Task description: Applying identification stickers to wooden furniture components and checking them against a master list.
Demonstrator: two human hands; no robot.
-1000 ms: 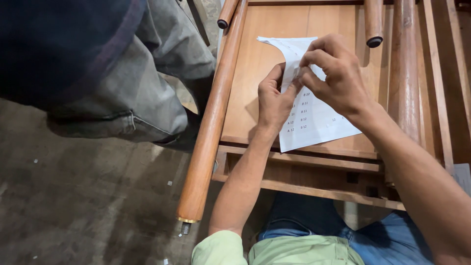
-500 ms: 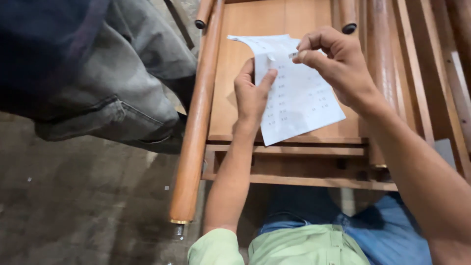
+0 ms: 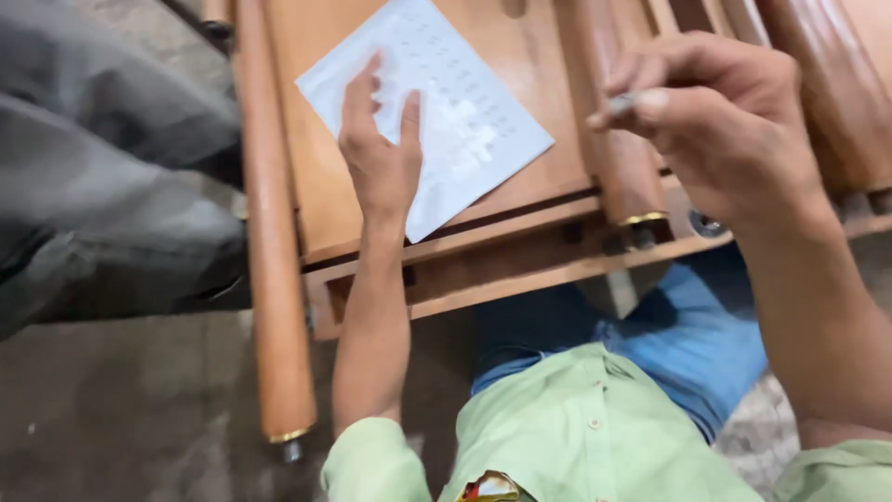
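Observation:
A white sheet [image 3: 465, 112] with rows of small pale stickers lies on the brown wooden panel [image 3: 307, 186] of an overturned piece of furniture. My left hand [image 3: 381, 153] rests flat on the sheet's left side, fingers spread, pinning it down. My right hand [image 3: 720, 130] hovers to the right, over a round wooden leg [image 3: 609, 139], with thumb and forefinger pinched on a tiny pale sticker [image 3: 621, 102] at its tips.
A long round wooden leg [image 3: 269, 260] with a metal tip runs down the left of the panel. Another person's grey trouser legs [image 3: 102, 186] stand at the left on the concrete floor. More wooden legs [image 3: 836, 84] lie at the upper right.
My right hand has lifted off the sheet and moved right with a small sticker pinched in its fingers. My left hand stays pressed on the sheet. The view has moved closer.

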